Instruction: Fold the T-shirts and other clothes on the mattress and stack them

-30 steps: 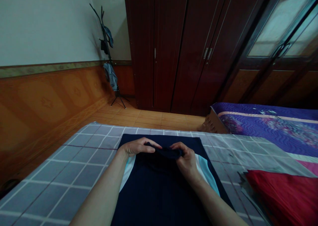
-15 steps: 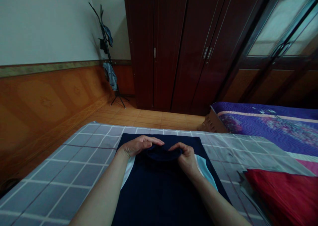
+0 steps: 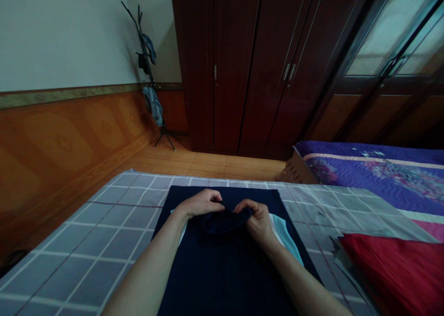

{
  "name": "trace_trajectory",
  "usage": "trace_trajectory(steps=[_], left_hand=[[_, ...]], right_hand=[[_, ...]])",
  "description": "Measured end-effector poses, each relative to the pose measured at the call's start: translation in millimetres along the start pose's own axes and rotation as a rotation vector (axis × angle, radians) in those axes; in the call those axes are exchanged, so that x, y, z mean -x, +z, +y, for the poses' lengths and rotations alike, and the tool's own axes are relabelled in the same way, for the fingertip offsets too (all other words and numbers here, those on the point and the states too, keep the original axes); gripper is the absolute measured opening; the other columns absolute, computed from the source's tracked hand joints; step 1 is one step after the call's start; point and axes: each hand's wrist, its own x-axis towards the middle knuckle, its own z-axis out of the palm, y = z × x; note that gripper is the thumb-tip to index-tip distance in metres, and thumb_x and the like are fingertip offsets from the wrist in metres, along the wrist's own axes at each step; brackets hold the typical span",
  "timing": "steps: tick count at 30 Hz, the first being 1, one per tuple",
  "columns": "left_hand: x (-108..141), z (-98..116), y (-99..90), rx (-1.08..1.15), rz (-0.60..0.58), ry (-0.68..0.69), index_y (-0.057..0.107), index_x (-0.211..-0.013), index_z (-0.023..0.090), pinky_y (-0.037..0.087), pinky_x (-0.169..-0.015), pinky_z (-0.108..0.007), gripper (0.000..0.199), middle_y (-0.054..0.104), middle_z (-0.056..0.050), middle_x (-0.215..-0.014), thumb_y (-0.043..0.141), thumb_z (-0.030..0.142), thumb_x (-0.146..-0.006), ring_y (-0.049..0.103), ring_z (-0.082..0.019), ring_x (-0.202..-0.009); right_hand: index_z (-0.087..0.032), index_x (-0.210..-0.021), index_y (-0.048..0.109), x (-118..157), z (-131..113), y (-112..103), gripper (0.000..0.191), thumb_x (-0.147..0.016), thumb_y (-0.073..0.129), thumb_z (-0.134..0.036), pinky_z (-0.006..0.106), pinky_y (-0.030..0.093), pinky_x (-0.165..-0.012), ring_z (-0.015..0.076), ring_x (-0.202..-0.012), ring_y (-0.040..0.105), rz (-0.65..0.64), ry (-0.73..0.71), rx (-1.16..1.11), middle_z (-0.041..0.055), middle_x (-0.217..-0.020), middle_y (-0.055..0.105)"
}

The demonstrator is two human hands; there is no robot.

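A dark navy garment (image 3: 225, 269) with light blue and white side panels lies flat on the checked cloth. Its collar (image 3: 225, 222) forms a raised loop near the far end. My left hand (image 3: 204, 202) is at the collar's back left, thumb and fingers curled together on its edge. On the collar's right side, my right hand (image 3: 256, 219) has its fingers closed on the fabric. The fingertips of both hands are close together, a short gap apart.
Folded red cloth (image 3: 395, 269) lies on the grey checked bedspread (image 3: 93, 242) at the right. Beyond are a purple floral bed (image 3: 367, 168), a dark wooden wardrobe (image 3: 236, 75) and a coat stand (image 3: 149, 71) with clothes.
My left hand has moved slightly right, and its fingers have curled in from a straighter pose onto the collar. The collar loop has shifted slightly left and nearer. My right hand has barely moved.
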Motion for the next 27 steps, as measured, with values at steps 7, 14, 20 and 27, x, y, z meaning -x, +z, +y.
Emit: trace_trajectory(steps=[7, 14, 20, 27], left_hand=[[-6, -8, 4.0, 0.002, 0.084, -0.012, 0.050, -0.070, 0.019, 0.022, -0.043, -0.020, 0.012, 0.046, 0.007, -0.052, 0.051, 0.011, -0.061, 0.039, -0.008, -0.044], [-12, -13, 5.6, 0.014, 0.050, -0.002, 0.051, -0.082, 0.017, 0.025, -0.043, -0.018, 0.023, 0.050, 0.007, -0.054, 0.045, 0.008, -0.062, 0.043, -0.008, -0.043], [-16, -13, 7.9, -0.051, 0.018, 0.071, 0.058, -0.087, 0.014, 0.033, -0.050, -0.018, 0.025, 0.058, 0.003, -0.065, 0.046, 0.007, -0.067, 0.050, -0.008, -0.053], [1, 4, -3.1, -0.265, -0.230, 0.147, 0.070, -0.095, 0.018, 0.043, -0.073, -0.023, 0.026, 0.069, -0.001, -0.091, 0.055, 0.020, -0.075, 0.060, -0.015, -0.082]], right_hand=[[-0.019, -0.060, 0.063, -1, -6, 1, 0.010, -0.063, 0.053, -0.020, 0.029, 0.050, -0.064, 0.0186, -0.069, 0.066, -0.105, 0.054, -0.038, 0.0039, -0.072, 0.072], [-0.020, -0.058, 0.059, -2, -3, -2, 0.011, -0.067, 0.052, -0.020, 0.028, 0.049, -0.065, 0.0180, -0.072, 0.067, -0.195, 0.101, -0.067, 0.0034, -0.075, 0.073], [-0.020, -0.057, 0.058, -3, -3, -2, 0.013, -0.068, 0.052, -0.023, 0.028, 0.048, -0.065, 0.0179, -0.072, 0.066, -0.247, 0.134, -0.074, 0.0041, -0.077, 0.073], [-0.021, -0.064, 0.062, -6, 3, -5, 0.015, -0.061, 0.048, -0.022, 0.028, 0.047, -0.066, 0.0177, -0.069, 0.063, -0.023, 0.136, -0.015, 0.0018, -0.070, 0.069]])
